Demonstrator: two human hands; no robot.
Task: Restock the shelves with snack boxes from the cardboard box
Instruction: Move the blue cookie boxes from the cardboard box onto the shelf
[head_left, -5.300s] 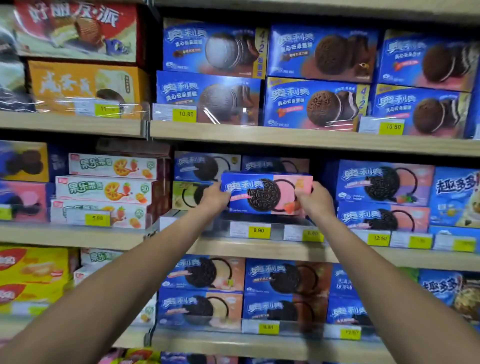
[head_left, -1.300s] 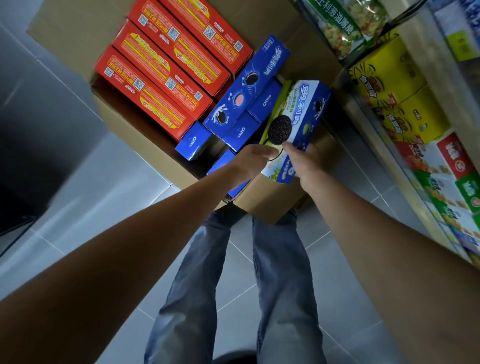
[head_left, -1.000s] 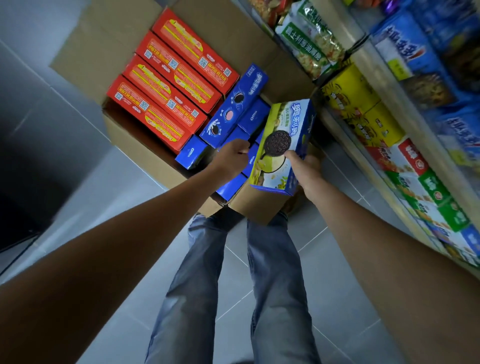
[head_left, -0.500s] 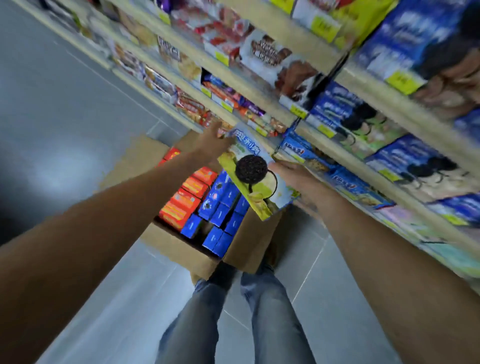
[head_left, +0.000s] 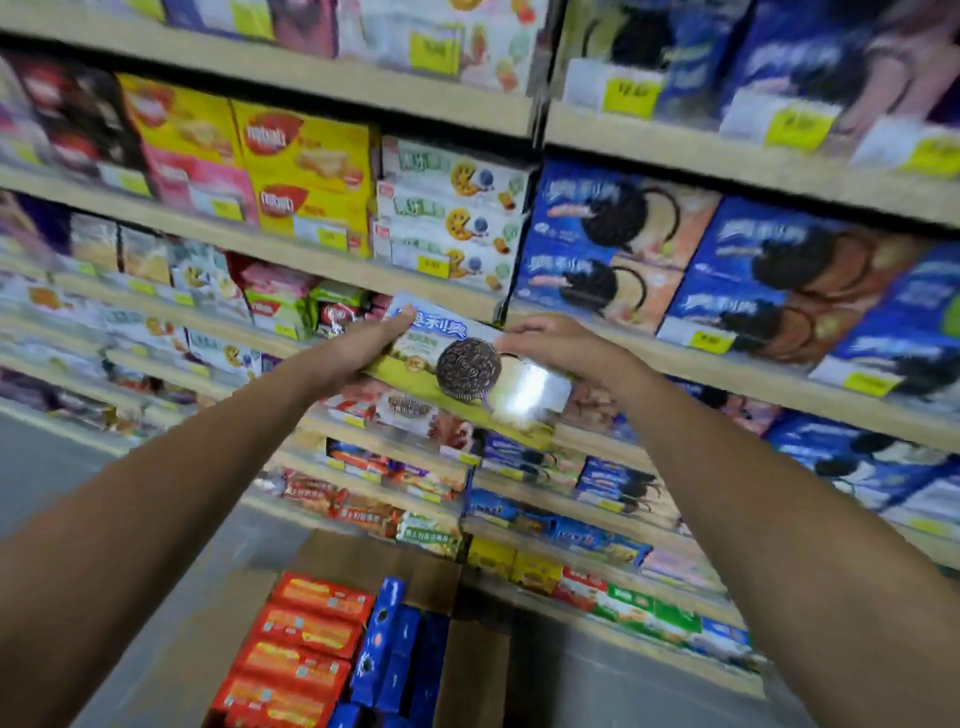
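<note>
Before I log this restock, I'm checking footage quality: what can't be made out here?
Head view.
Blurred: figures on the yellow price tags, smeared by motion.
Glare: the cookie box is washed out at its right; left hand and right hand cover its ends.
Cut off: the cardboard box runs past the bottom edge, so its stock can't be counted.

The white characters 奥利奥 can be read on the blue corner of the held cookie box (head_left: 431, 340), and more faintly on the blue boxes (head_left: 571, 208) shelved beyond. Figures on the yellow price tags (head_left: 435, 264) are blurred past reading.
</note>
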